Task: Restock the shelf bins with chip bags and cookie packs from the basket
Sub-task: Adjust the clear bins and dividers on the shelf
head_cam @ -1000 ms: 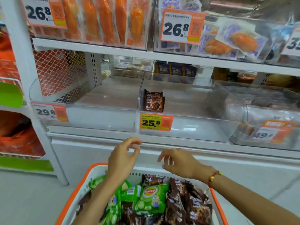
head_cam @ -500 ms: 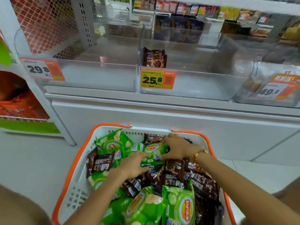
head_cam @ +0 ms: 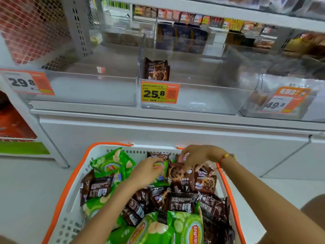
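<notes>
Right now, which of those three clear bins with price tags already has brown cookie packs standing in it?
The middle bin, tagged 25.8: brown cookie packs stand at its left wall. The left bin, tagged 29.8, shows none; the right bin, tagged 49.8, holds paler, blurred goods.

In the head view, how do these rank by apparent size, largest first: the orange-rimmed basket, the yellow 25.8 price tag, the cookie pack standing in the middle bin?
1. The basket, by far the largest.
2. The 25.8 price tag.
3. The cookie pack in the bin, only slightly smaller; it stands farther back, so this order is unsure.
</notes>
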A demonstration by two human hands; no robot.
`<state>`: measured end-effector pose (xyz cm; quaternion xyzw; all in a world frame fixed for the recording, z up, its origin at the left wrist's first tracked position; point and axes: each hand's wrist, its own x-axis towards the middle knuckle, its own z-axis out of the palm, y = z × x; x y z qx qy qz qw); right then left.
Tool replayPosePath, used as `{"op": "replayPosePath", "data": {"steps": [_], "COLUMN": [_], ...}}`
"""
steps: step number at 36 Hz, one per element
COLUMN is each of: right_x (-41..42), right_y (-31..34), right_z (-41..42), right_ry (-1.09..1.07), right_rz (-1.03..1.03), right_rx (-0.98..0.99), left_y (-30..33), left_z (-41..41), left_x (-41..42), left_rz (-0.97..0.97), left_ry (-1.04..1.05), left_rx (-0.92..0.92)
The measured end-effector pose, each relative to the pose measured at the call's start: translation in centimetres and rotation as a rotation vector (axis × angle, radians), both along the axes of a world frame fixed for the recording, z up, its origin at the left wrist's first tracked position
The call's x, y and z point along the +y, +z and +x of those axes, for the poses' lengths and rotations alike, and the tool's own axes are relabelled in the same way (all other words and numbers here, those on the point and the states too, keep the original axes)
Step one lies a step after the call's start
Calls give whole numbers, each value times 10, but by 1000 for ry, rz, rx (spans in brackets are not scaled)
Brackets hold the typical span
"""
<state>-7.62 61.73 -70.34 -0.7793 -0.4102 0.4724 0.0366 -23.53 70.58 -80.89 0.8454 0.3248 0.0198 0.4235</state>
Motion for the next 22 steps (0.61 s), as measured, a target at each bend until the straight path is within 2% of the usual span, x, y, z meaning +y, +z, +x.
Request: {"op": "replayPosePath", "data": {"steps": [4,7,10,13,15,18,22], "right_x": [5,7,11,12,13,14,20], "right_y": [14,29,37,50,57,68,76], "right_z": [21,20,20,16,12,6,-2], "right_ry": [-30,-55,-114,-121,-78,-28,-94], "right_rz": [134,269,420,516,534,562,663], "right_rx": [121,188,234,237,208,185,184], "left_y": [46,67,83,95,102,113,123], "left_z": [1,-1,-2,-8,-13,-17,-16], "left_x": [8,10,12,18,26,30,27], "left_rz": [-372,-519,-533,-463,-422,-381,-331], "left_ry": [31,132,250,238,177,77,105], "left_rx": [-59,-229,-400,-483,-481,-381,-362]}}
